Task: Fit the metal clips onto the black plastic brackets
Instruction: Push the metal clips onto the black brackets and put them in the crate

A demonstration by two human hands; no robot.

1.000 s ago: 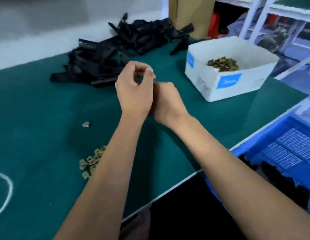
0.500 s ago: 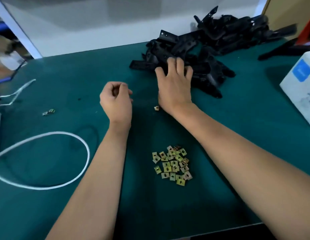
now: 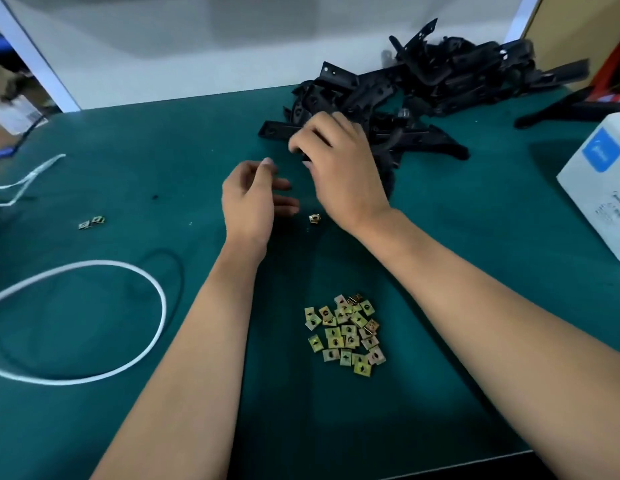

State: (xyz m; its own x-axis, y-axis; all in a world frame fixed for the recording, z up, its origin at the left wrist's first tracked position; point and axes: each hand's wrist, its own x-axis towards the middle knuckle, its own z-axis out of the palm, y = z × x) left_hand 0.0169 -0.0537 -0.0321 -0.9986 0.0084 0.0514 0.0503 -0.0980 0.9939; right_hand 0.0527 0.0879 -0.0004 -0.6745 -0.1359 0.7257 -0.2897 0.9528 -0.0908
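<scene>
A heap of black plastic brackets lies at the back of the green table. My right hand is at the heap's near edge, its fingers curled round a black bracket mostly hidden under the hand. My left hand hovers just left of it, fingers loosely spread, holding nothing that I can see. A pile of several brass-coloured metal clips lies between my forearms. One loose clip sits below my right hand.
A white cardboard box with blue labels stands at the right edge. A white cable loops across the left of the table. Two stray clips lie further left. A white wall runs behind the table.
My right hand went from lying flat on the heap to curling round a bracket at its near edge. My left hand opened from a loose fist and moved toward the right hand.
</scene>
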